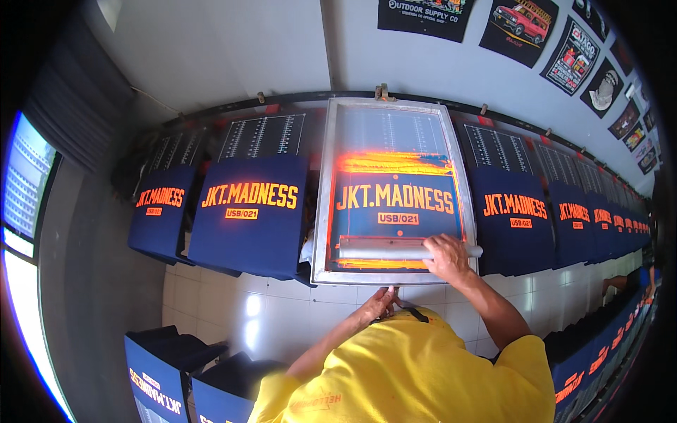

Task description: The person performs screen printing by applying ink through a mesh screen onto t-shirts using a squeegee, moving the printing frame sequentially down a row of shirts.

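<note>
My right hand is wrapped round the right end of a squeegee with a long silver-grey handle. The squeegee lies across the near part of a metal-framed printing screen. Orange ink is smeared over the far part of the mesh, and more streaks lie along its near edge. Orange lettering on dark blue shows in the middle of the screen. Just below the near frame edge, close to my yellow shirt, is my left hand. Its fingers are pressed together, and what they hold, if anything, is hidden.
Dark blue printed fabric pieces lie on boards left and right of the screen. A metal rail with small clamps runs behind them. Another row of printed pieces stands behind me. Printed samples hang on the wall.
</note>
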Demonstrator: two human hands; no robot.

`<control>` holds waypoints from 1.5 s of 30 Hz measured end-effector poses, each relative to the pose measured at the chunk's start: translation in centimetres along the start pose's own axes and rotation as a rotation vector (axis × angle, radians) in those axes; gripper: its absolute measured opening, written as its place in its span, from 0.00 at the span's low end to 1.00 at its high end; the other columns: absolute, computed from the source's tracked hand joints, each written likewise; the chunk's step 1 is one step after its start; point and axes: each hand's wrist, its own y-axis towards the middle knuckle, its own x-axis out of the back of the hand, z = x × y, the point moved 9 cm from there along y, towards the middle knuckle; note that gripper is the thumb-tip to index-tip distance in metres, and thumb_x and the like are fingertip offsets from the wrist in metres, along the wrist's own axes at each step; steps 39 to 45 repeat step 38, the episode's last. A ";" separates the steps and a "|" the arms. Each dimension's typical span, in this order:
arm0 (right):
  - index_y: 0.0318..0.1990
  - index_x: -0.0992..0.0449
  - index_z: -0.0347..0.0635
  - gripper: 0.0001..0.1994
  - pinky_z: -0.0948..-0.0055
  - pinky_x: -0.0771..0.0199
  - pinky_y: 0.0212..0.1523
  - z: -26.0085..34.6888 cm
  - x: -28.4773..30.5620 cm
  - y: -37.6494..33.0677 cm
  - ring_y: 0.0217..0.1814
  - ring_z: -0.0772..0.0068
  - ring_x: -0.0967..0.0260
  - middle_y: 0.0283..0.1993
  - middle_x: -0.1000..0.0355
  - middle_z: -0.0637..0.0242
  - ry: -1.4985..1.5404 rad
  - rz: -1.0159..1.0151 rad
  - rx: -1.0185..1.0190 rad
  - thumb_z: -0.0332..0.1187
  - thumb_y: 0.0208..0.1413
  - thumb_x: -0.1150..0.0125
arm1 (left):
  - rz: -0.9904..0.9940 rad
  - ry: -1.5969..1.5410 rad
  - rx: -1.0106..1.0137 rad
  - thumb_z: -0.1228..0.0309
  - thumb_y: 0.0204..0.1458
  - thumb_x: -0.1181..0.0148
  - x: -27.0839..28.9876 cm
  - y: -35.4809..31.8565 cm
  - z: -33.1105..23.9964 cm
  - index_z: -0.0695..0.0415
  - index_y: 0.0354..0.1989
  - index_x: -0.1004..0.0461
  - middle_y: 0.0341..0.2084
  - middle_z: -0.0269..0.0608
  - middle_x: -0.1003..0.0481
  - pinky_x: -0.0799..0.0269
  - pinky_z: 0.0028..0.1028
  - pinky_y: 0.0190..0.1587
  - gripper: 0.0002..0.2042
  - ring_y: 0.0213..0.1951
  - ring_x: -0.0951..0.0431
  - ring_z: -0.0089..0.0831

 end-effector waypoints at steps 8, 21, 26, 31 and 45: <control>0.38 0.26 0.43 0.15 0.55 0.26 0.41 -7.2 1.9 11.4 0.38 0.54 0.26 0.32 0.25 0.59 0.007 -0.087 -0.029 0.33 0.43 0.28 | -0.233 0.077 -0.031 0.48 0.66 0.56 0.8 2.1 2.4 0.61 0.39 0.28 0.24 0.32 0.31 0.34 0.26 0.31 0.24 0.27 0.33 0.23; 0.43 0.24 0.43 0.17 0.54 0.26 0.46 -11.2 -1.0 19.6 0.47 0.54 0.26 0.39 0.23 0.59 -0.056 -0.009 0.010 0.35 0.46 0.29 | -0.365 -0.132 -0.201 0.49 0.66 0.56 1.0 2.6 5.1 0.60 0.30 0.32 0.22 0.33 0.35 0.39 0.28 0.35 0.24 0.28 0.38 0.26; 0.44 0.22 0.44 0.16 0.52 0.26 0.44 -11.9 -0.9 19.9 0.41 0.49 0.25 0.35 0.22 0.56 -0.013 0.049 -0.043 0.36 0.45 0.33 | -0.330 -0.095 -0.090 0.49 0.66 0.56 0.9 1.5 3.1 0.60 0.30 0.33 0.22 0.33 0.36 0.38 0.29 0.35 0.24 0.28 0.38 0.26; 0.44 0.21 0.45 0.16 0.52 0.26 0.42 -12.3 -0.4 20.1 0.39 0.48 0.24 0.35 0.22 0.54 -0.011 0.005 -0.044 0.34 0.45 0.34 | -0.404 -0.050 -0.137 0.48 0.66 0.57 1.1 2.3 5.0 0.61 0.36 0.30 0.25 0.35 0.30 0.35 0.32 0.40 0.24 0.31 0.34 0.28; 0.48 0.21 0.46 0.21 0.53 0.25 0.44 -11.6 -0.4 19.1 0.41 0.48 0.23 0.35 0.21 0.52 -0.010 0.094 -0.068 0.37 0.42 0.32 | -0.375 -0.060 -0.066 0.45 0.65 0.57 0.9 3.0 7.2 0.58 0.42 0.27 0.29 0.38 0.24 0.36 0.35 0.47 0.25 0.35 0.28 0.34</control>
